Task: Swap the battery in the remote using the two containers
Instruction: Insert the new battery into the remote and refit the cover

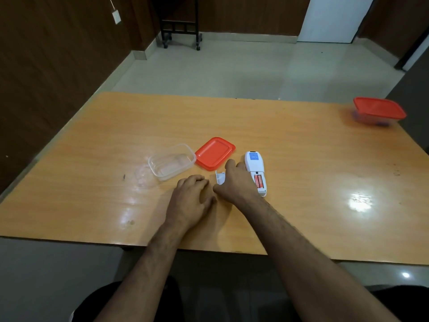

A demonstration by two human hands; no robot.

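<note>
Both forearms reach over the table [301,182]. Left hand [191,201] rests there, fingers loosely curled, holding nothing. Right hand [236,182] holds the battery cover [220,177] beside the remote [255,169], its batteries [259,181] not yet removed. One container [171,162] stands open, lid [215,153] off; the far container [379,111] remains closed, contents unclear.
</note>
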